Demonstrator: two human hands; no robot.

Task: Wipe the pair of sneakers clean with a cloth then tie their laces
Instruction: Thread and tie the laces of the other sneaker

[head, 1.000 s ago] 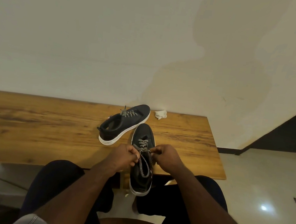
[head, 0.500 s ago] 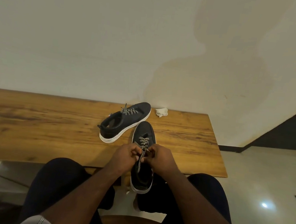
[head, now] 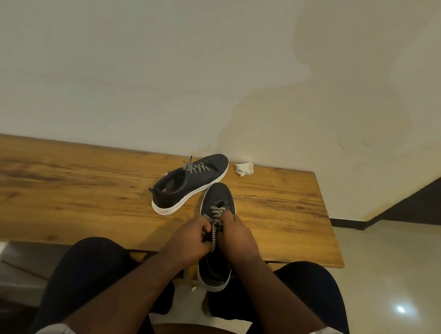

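Black sneaker [head: 219, 202] midsection hidden by L hand [head: 188, 241] & R hand [head: 240, 239], fingers curled pinching laces [head: 215, 227].

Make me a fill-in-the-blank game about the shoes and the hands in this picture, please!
1. Both hands, left hand and right hand, are pulling the ____ of the near sneaker.
2. The far sneaker rests on the wooden ____.
3. The crumpled cloth is ____ in colour.
4. The near sneaker's ____ end sticks out past the table edge.

Missing words: laces; table; white; heel
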